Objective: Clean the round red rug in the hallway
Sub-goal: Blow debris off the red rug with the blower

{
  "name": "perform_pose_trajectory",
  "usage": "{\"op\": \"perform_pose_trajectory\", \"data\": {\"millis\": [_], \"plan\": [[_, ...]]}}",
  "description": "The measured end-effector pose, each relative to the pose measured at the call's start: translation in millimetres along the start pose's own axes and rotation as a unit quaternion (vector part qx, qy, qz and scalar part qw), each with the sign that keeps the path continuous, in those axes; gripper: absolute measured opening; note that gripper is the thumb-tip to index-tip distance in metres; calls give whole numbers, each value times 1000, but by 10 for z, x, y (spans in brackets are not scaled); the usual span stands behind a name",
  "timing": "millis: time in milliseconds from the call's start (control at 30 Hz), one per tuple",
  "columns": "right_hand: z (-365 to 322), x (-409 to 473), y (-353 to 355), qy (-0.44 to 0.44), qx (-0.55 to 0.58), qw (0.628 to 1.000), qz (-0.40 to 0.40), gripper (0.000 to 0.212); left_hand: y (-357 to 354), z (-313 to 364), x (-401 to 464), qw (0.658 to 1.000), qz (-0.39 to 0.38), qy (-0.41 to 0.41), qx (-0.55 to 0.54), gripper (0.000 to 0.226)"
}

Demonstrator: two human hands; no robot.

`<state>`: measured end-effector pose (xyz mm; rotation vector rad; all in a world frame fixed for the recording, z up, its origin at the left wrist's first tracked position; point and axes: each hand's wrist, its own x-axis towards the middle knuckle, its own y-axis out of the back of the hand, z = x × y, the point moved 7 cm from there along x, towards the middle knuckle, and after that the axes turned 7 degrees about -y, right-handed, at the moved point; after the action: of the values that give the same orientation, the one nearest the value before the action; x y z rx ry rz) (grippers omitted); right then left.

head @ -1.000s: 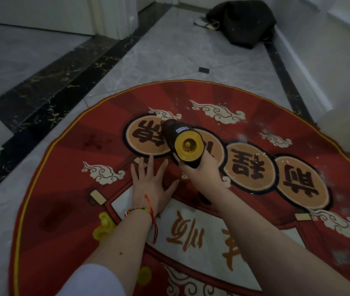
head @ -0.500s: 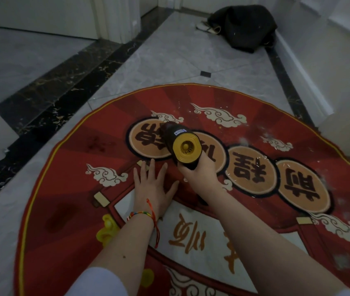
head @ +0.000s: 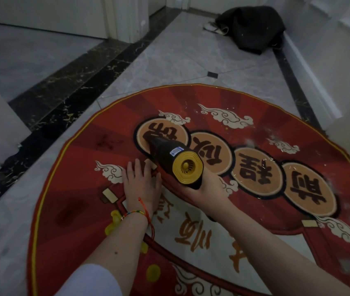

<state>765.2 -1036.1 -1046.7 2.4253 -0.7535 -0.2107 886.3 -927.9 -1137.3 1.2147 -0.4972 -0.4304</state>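
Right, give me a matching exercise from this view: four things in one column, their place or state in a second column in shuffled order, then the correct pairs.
Things
1. left hand
2. right hand
3. handheld vacuum
4. black bag

Place or state
A. slumped on the floor by the far wall
B. pressed flat, fingers spread, on the round red rug
C. nozzle down on the leftmost orange disc, yellow end facing the camera
D. wrapped around the vacuum's lower body

Pairs: 1-B, 2-D, 3-C, 4-A
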Motion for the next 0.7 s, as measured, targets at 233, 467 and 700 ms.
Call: {"op": "perform_pose_trajectory", "data": {"millis": [233, 467, 700], "plan": [[-74, 275, -218, -9, 0, 1000, -9, 47, 45, 9, -26, 1000, -5, -1, -15, 63], [-72, -54, -19, 14, 4, 1000, -22, 40, 56, 35, -33, 1000, -27, -9, -5, 59], [-124, 220, -161, -20, 3, 1000, -14, 28, 55, 32, -19, 1000, -18, -5, -4, 58]]}}
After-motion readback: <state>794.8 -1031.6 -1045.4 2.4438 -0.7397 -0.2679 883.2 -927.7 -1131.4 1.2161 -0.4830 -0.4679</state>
